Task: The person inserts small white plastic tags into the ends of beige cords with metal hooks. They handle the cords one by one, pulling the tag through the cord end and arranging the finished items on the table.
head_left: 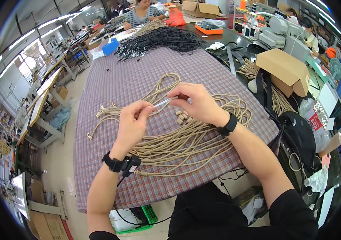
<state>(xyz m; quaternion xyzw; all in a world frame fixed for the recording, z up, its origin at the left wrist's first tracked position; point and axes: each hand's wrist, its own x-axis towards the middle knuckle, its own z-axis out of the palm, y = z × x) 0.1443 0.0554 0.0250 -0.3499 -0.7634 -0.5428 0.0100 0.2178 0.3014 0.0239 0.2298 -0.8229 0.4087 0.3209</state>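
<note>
Above the table my left hand (132,123) and my right hand (197,103) are close together, each with thumb and fingers pinched. A thin whitish strip (161,103) is stretched between the two pinches; its exact kind is too small to make out. Below them lies a large bundle of tan cords (178,146), spread sideways and looped at the right. Behind the left hand, another few tan cords (154,94) form a loop, with gold-coloured metal clasps (89,136) at their left ends. Several short tan cylinders (182,117) sit under the right hand.
The table wears a checked quilted cloth (98,176). At its far end are a heap of black cords (160,40), a blue box (110,47) and a seated person (142,16). An open cardboard box (284,68) and a black bag (298,136) stand at the right.
</note>
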